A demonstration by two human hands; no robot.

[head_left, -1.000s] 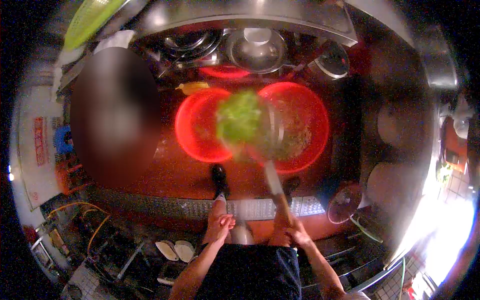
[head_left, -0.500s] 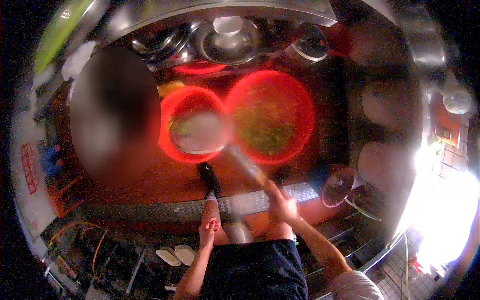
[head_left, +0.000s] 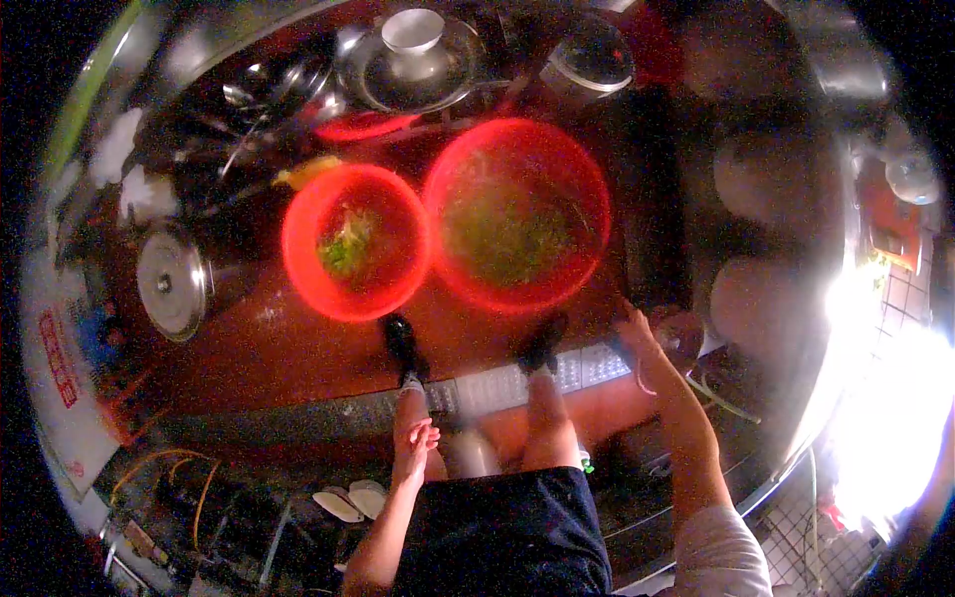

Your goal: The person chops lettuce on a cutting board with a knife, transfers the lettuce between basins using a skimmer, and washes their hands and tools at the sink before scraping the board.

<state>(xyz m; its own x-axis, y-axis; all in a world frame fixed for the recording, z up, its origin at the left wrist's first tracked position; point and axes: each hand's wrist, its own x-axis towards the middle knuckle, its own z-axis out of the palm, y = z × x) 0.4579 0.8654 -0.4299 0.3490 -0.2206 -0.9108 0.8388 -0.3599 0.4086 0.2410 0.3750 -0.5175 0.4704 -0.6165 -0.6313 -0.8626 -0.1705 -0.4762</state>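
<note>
My left hand (head_left: 422, 438) hangs in front of my left knee, fingers loosely curled and apart, with nothing in it. My right hand (head_left: 639, 328) is stretched out to the right, beside a dark bucket (head_left: 684, 338) with a pinkish rim. Its fingers are blurred, and whether they hold anything is unclear. Ahead of my feet stand two red tubs that touch each other. The smaller tub (head_left: 298, 274) has leafy greens (head_left: 345, 244) at its bottom. Chopped greens (head_left: 517, 234) lie in the larger tub (head_left: 597, 199), seemingly in water.
A round metal lid (head_left: 171, 282) stands at the left. Behind the tubs are a wide metal pan (head_left: 363, 85) with a white bowl (head_left: 413, 32) and a lidded pot (head_left: 592, 60). A perforated metal strip (head_left: 487, 395) crosses the reddish floor. Slippers (head_left: 338, 506) lie at lower left.
My right hand has swung right, away from the tubs. The long-handled round-headed tool it held over the smaller tub is out of sight. My left hand has barely moved; the view has shifted slightly.
</note>
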